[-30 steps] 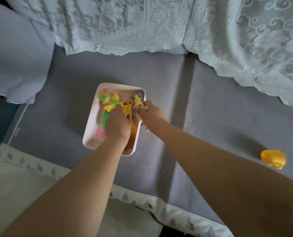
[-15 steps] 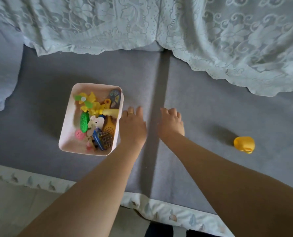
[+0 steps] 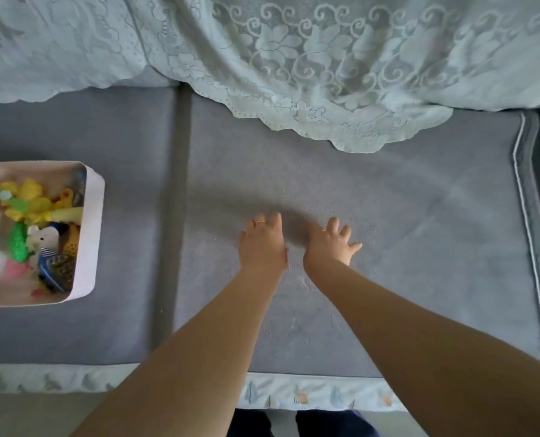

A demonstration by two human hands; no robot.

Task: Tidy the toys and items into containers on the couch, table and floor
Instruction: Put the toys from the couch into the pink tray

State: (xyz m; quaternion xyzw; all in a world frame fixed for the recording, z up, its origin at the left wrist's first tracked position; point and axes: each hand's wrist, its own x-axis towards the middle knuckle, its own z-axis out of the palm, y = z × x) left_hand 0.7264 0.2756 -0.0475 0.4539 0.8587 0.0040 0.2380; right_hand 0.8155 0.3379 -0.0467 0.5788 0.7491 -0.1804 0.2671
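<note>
Both hands reach over the couch seat, holding nothing.
Left hand [image 3: 262, 244] and right hand [image 3: 330, 244] hover with loosely spread fingers, well right of the toy-filled bin [image 3: 93, 216] on the couch [image 3: 388, 216].

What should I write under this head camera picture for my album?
Two open hands, left hand and right hand, reach over the couch beside a toy box.

Couch seat [image 3: 388, 216]: grey, plain weave. Lace cover [image 3: 325, 58]: pale mint-white, flower and scroll pattern. Bin [image 3: 93, 234]: pale pink; toys [image 3: 38, 222] inside yellow, green, white, blue-striped, pink. Front trim [image 3: 309, 395]: pale, small leaf print. Ring [image 3: 260, 222]: gold.
</note>
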